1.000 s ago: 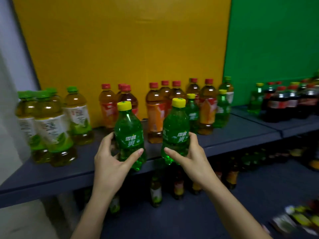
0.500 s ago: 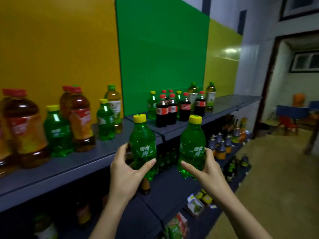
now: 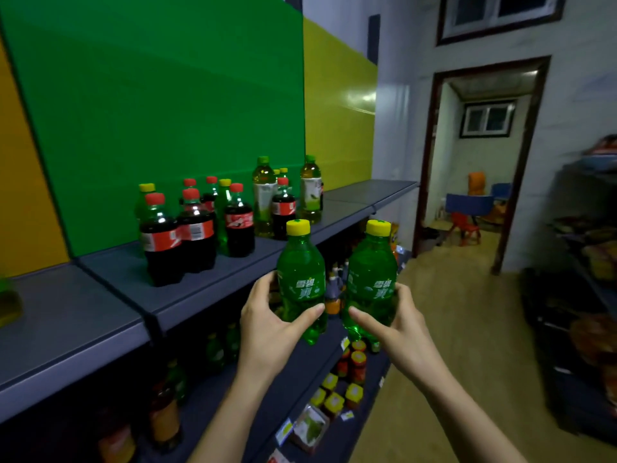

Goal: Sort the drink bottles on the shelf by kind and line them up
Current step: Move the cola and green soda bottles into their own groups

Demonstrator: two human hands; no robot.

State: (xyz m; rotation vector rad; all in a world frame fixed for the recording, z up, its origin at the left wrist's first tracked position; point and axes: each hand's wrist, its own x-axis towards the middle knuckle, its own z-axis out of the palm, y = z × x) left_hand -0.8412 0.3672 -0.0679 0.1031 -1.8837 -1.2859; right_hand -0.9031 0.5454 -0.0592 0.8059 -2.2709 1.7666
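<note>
Two green soda bottles with yellow caps held upright in the air, just in front of the shelf edge and near each other without touching. Left hand [image 3: 270, 324] wrapped around the left green bottle [image 3: 302, 279], thumb across the front below the label, fingers [image 3: 263, 285] clamped round the far side. Right hand [image 3: 395, 324] gripping the right green bottle [image 3: 372, 279] the same way, thumb pointing left across its lower body, fingers closed behind it. Both labels facing the camera, white characters on green. Behind and to the left, on the grey shelf [image 3: 207, 289] in front of the green back panel [image 3: 160, 111]: a cluster of cola bottles [image 3: 193, 235] with red caps and red labels, standing upright and close together, with a few green yellow-capped bottles [image 3: 223, 212] mixed in among them. Further right on the same shelf, two tall pale tea bottles [image 3: 264, 198] with green caps, one more cola bottle between them. Bare shelf surface beyond those, running toward the yellow panel [image 3: 339, 108]. Below, a lower shelf [image 3: 273, 406] carrying dim bottles and small yellow-lidded jars [image 3: 334, 392], details hard to make out. Off to the right, an open doorway [image 3: 480, 162] with a blue table and red chair inside.
</note>
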